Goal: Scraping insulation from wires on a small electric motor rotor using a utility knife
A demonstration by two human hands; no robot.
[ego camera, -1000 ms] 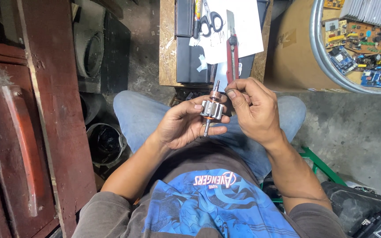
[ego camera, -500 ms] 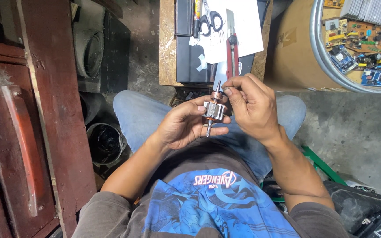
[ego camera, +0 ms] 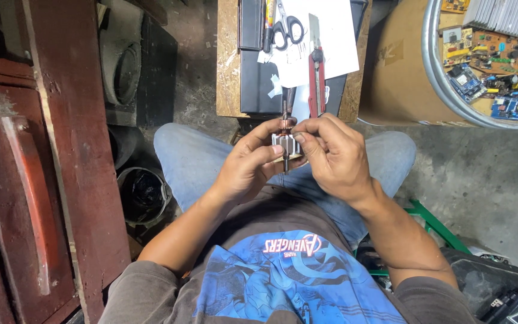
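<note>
A small motor armature (ego camera: 284,146), a slotted metal core on a thin shaft with a copper commutator at its far end, is upright between both my hands above my lap. My left hand (ego camera: 247,165) wraps around the core from the left, thumb across its front. My right hand (ego camera: 330,155) closes in from the right, with thumb and forefinger pinching at the top of the core near the commutator. Most of the core is hidden by my fingers.
A wooden board (ego camera: 228,60) ahead carries a black box, white paper (ego camera: 331,42), scissors (ego camera: 288,25) and a red utility knife (ego camera: 315,78). A round metal tray (ego camera: 445,90) of circuit boards sits at upper right. Red wooden furniture (ego camera: 61,150) stands on the left, a green frame (ego camera: 433,225) by my right leg.
Both hands have drawn closer together around the armature and shifted slightly right. My right fingers have closed tighter on its top.
</note>
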